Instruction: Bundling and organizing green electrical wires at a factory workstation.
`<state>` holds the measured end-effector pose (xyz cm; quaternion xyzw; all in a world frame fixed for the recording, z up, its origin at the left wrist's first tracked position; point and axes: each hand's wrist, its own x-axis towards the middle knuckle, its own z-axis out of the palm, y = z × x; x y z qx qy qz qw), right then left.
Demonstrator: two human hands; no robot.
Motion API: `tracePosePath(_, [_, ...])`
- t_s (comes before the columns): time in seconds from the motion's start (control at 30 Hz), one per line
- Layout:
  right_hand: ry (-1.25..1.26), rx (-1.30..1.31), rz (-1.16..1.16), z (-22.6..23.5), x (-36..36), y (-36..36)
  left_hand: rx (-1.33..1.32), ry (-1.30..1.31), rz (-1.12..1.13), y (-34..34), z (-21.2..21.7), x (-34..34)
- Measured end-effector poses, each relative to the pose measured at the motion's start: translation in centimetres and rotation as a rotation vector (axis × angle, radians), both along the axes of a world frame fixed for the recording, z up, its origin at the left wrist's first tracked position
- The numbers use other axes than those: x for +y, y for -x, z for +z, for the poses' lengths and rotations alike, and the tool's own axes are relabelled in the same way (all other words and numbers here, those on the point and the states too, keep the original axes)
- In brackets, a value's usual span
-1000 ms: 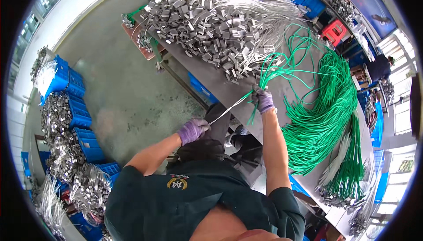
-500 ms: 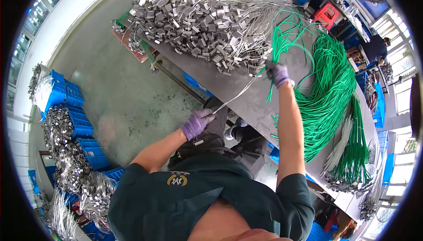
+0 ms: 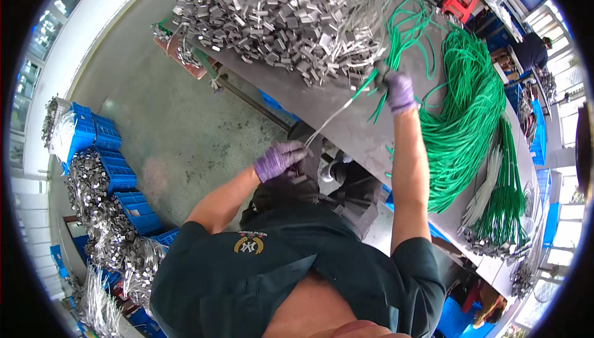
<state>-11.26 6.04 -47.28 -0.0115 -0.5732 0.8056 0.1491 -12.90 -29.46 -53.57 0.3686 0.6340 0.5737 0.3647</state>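
White wire (image 3: 333,116) meets green tubing (image 3: 366,83) over worktop (image 3: 365,140).
Left hand (image 3: 280,160) pinches wire; right hand (image 3: 399,90), fingers blurred, clamped on tubing.

The right hand (image 3: 398,89) had moved farther from the left hand (image 3: 278,160); the white strands (image 3: 331,120), straight a second earlier, had curved; a silvery piece (image 3: 299,179) had appeared below the left hand.
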Motion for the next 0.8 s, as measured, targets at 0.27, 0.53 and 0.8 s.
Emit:
tracePosePath(0.27, [0.061, -0.500, -0.136, -6.6, -3.1, -1.3, -0.014, 0.160, 0.163, 0.0, -3.0, 0.8])
tracePosePath(0.53, [-0.102, -0.534, -0.039, -6.3, -9.7, -3.3, -0.568, 0.088, -0.078, 2.0, -1.8, 0.7])
tracePosePath(0.8, [-0.031, -0.672, -0.128, -6.2, -11.0, -2.9, -0.668, 0.071, 0.620, -1.3, -4.3, 2.4])
